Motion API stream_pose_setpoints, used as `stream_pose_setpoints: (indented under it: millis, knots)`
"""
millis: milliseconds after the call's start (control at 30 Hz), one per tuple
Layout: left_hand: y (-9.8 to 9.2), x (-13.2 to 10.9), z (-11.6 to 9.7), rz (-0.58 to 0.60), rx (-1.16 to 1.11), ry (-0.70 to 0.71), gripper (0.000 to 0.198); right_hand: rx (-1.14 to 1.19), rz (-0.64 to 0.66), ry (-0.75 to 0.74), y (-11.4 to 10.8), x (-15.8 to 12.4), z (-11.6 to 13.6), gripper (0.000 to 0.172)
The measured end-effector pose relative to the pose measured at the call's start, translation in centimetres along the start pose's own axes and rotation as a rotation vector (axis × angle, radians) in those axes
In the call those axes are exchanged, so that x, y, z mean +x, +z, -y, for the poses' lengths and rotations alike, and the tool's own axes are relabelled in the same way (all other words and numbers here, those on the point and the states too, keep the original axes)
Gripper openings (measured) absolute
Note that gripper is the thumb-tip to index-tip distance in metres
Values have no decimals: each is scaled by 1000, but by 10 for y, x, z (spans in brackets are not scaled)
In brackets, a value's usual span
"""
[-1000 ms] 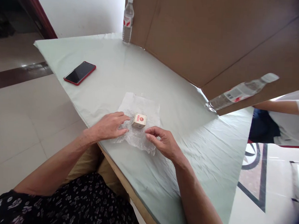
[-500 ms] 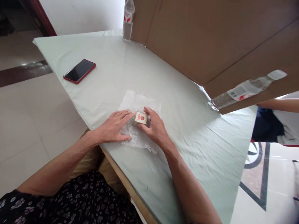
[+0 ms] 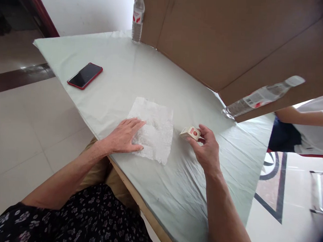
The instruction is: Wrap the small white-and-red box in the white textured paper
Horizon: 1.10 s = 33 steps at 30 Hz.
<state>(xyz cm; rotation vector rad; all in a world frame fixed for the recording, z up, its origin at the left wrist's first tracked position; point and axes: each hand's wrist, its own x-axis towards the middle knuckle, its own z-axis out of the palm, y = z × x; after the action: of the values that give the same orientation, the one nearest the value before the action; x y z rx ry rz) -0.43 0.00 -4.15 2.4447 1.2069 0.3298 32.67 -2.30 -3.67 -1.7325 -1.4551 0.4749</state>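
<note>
Between the thumb and fingers of my right hand (image 3: 206,149) is a small cream-coloured box (image 3: 190,132) with red print on its face. It is tilted, to the right of a sheet of bubble wrap (image 3: 157,131). The sheet lies flat and slightly crumpled on the pale green tablecloth (image 3: 120,77). My left hand (image 3: 126,135) rests flat on the sheet's left side, fingers and thumb spread, holding nothing.
A phone with a red case (image 3: 85,76) lies at the left. A clear bottle (image 3: 138,19) stands at the back beside a large cardboard panel (image 3: 196,37). Another bottle (image 3: 263,98) is against the panel at right. Beyond it shows a person's arm (image 3: 302,115).
My right hand has carried the small box off the bubble wrap to the right, and the middle of the sheet now shows. My left hand has stayed in place.
</note>
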Motion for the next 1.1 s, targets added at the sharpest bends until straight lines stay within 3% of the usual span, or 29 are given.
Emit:
stream_pose_setpoints:
  millis: [200, 300, 433, 533, 633, 800, 967, 1100]
  knots:
    - [-7, 1, -6, -8, 49, -23, 76, -44, -6, 40, -3, -7, -26, 67]
    - [-11, 2, -5, -12, 69, -4, 74, -143, -69, -109, -5, -11, -23, 63]
    - [-20, 6, 0, -22, 77, 24, 71, -233, -139, -366, -7, -21, 8, 48]
    - [-22, 14, 3, -27, 84, 56, 70, -213, -38, -495, 9, -29, 39, 41]
    - [-17, 25, 6, -9, 94, 77, 74, -189, 172, -566, 40, -29, 57, 50]
    - [-10, 41, 16, 101, 111, 80, 87, -286, 447, -541, 81, -15, 48, 72]
    - [-14, 47, 28, 194, 131, 65, 98, -358, 451, -478, 83, -11, 27, 82]
    - [-12, 45, 34, 192, 143, 53, 104, -385, 447, -485, 79, -13, 23, 85]
